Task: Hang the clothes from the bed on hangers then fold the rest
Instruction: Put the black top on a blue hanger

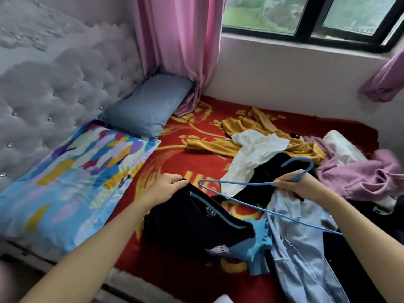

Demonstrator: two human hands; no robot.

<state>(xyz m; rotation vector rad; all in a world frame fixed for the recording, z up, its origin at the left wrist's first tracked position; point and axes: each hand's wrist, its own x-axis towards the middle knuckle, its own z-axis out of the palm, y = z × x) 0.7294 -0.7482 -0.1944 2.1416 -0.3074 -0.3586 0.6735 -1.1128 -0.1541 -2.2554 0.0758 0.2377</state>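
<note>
A black T-shirt with blue trim lies on the red bed cover; my left hand pinches its shoulder near the collar. My right hand grips a thin blue hanger at the base of its hook, holding it just above the shirt and the clothes pile. The hanger's left tip sits close to the shirt's collar. Light blue jeans lie under the hanger's right arm. A white garment, a mustard garment, a black garment and a lilac garment lie heaped behind.
The red and gold bed cover spans the bed. A colourful pillow and a blue-grey pillow lie against the tufted grey headboard on the left. Pink curtain and a window stand behind.
</note>
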